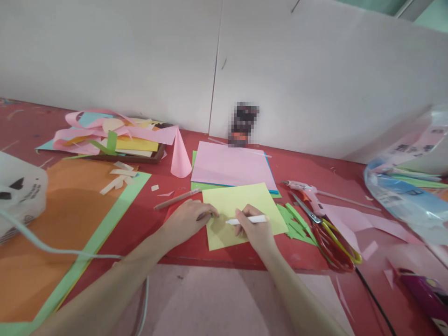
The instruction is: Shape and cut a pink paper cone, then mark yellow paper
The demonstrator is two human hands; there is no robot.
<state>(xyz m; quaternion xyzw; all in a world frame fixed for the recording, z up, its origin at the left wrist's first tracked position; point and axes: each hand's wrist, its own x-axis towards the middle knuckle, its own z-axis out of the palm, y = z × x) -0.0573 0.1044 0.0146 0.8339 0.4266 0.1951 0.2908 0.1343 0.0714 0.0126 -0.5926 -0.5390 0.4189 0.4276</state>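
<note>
A sheet of yellow paper [224,238] lies at a slight angle in front of me. My right hand [255,228] grips a white marker [257,219], its tip pointing left, close to the middle of the sheet. My left hand [187,218] rests at the sheet's left edge, fingers bent and reaching onto the paper; a gap shows between thumb and index finger. A brownish pen [177,199] lies just beyond the left hand. Green paper scraps [296,224] sit beside the sheet's right edge.
Behind are a pink paper stack [233,165], a pink paper cone [180,156] and a tray [154,157] of coloured scraps. Scissors [324,228] and a glue gun [308,191] lie right. Orange sheets [70,205], a white cord [63,251] and a plastic bag [21,191] are left.
</note>
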